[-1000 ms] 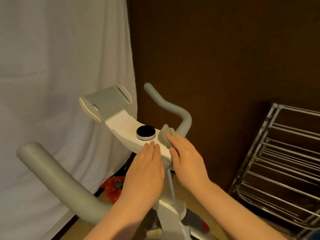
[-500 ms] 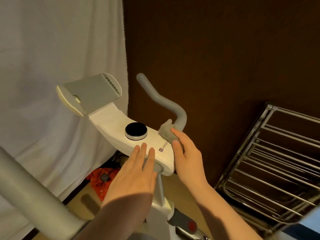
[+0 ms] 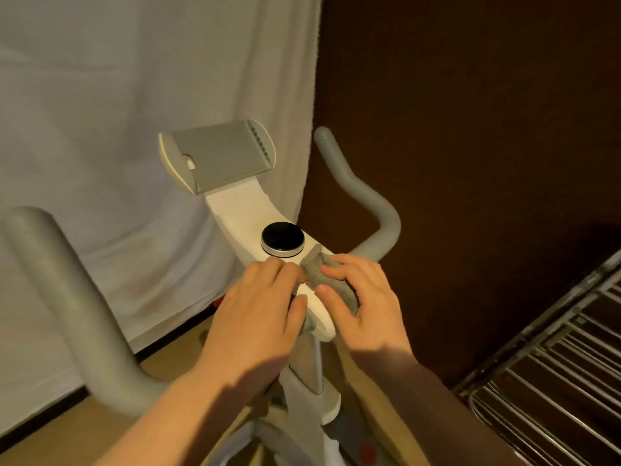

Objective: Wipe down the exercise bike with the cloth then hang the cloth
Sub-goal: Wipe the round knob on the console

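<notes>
- Head view: the exercise bike [image 3: 242,210] is seen from above, with its white console arm running from the tilted grey tablet holder [image 3: 218,156] down past the round black knob [image 3: 282,238] to the near end.
- The grey cloth [image 3: 327,275] is bunched into a wad on the near end of the console arm, just beside the knob and at the foot of the right grey handlebar [image 3: 366,203].
- The right hand [image 3: 363,307] is curled over the cloth, with the thumb and fingers closed around it, and the wad is pressed onto the white surface.
- The left hand [image 3: 265,314] is laid on the near end of the console arm with its fingers bent; its fingertips are close against the edge of the cloth, but whether the cloth is pinched by them cannot be told.
- The two hands are held close together, almost touching across the cloth.
- The wiping stage is judged to be under way, with only the console area being worked at present.
- The left grey handlebar [image 3: 67,297], the stem and the frame below are not being touched by the cloth; whether they have been wiped cannot be told, since no marks are shown.
- The hanging step is judged not yet done, as the cloth is held on the bike.
- A metal drying rack [image 3: 551,375] is seen at the lower right, well apart from the cloth, and is judged a likely place for hanging it.
</notes>
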### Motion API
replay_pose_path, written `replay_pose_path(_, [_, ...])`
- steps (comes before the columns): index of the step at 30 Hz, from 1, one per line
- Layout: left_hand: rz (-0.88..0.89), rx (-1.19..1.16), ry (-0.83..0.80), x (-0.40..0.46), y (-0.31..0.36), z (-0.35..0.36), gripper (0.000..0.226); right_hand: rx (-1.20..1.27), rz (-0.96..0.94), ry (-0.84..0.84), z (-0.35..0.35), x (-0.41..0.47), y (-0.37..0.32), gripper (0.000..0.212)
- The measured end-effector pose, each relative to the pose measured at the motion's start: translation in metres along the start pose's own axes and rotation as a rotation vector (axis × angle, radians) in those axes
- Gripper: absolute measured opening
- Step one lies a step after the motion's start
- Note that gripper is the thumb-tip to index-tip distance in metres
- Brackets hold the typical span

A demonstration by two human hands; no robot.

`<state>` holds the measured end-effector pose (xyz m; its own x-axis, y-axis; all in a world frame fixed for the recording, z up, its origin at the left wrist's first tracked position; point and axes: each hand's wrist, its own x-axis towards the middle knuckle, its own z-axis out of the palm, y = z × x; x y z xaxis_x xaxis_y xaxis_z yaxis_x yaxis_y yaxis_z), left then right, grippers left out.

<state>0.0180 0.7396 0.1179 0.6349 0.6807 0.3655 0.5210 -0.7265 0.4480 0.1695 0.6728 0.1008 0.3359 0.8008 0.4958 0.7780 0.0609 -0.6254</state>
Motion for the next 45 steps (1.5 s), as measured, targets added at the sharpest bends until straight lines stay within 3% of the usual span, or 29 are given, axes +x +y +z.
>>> replay_pose_path(3, [-0.056, 0.052, 0.070, 0.000, 0.008, 0.007, 0.013, -0.016, 0.026, 0.045, 0.001, 0.008, 0.004, 0.016])
replay_pose_path(6, [-0.105, 0.042, 0.069, -0.004, 0.010, 0.006, 0.014, -0.075, -0.125, -0.015, 0.005, -0.003, -0.004, 0.016])
replay_pose_path(9, [-0.163, 0.051, 0.076, -0.005, 0.009, 0.006, 0.027, -0.089, -0.162, -0.103, 0.000, 0.026, 0.014, 0.016])
replay_pose_path(12, [-0.203, 0.118, 0.063, -0.005, 0.012, 0.008, 0.041, -0.039, -0.053, -0.018, 0.004, 0.036, 0.018, 0.013])
replay_pose_path(17, [-0.246, 0.169, 0.074, -0.002, 0.015, 0.010, 0.058, -0.003, -0.185, -0.103, 0.008, 0.027, 0.024, 0.014])
replay_pose_path(20, [-0.268, 0.215, 0.075, 0.001, 0.015, 0.013, 0.055, -0.003, -0.070, -0.092, 0.006, 0.048, 0.025, 0.008])
replay_pose_path(23, [-0.275, 0.233, 0.099, -0.001, 0.019, 0.013, 0.046, -0.086, -0.187, -0.129, 0.003, 0.023, 0.017, 0.011])
replay_pose_path(25, [-0.284, 0.208, 0.106, 0.002, 0.019, 0.012, 0.040, -0.091, -0.257, -0.258, -0.001, 0.029, 0.016, 0.012])
replay_pose_path(27, [-0.307, 0.165, 0.110, 0.006, 0.018, 0.012, 0.037, -0.033, -0.174, -0.327, 0.003, 0.057, 0.016, 0.010])
replay_pose_path(31, [-0.416, 0.066, 0.058, 0.010, 0.013, 0.016, 0.049, 0.104, 0.053, -0.169, 0.023, 0.084, 0.004, 0.023])
replay_pose_path(34, [-0.499, 0.012, 0.010, 0.021, 0.000, 0.012, 0.066, 0.114, -0.040, -0.202, 0.044, 0.092, -0.012, 0.030])
replay_pose_path(37, [-0.465, 0.022, 0.022, 0.028, -0.010, 0.009, 0.089, 0.174, -0.218, -0.349, 0.045, 0.093, -0.010, 0.027])
replay_pose_path(39, [-0.454, -0.037, 0.036, 0.028, -0.009, 0.009, 0.088, 0.168, -0.350, -0.413, 0.041, 0.089, -0.001, 0.026])
replay_pose_path(45, [-0.483, -0.115, 0.058, 0.031, -0.013, 0.006, 0.092, 0.122, -0.212, -0.342, 0.058, 0.112, -0.012, 0.024])
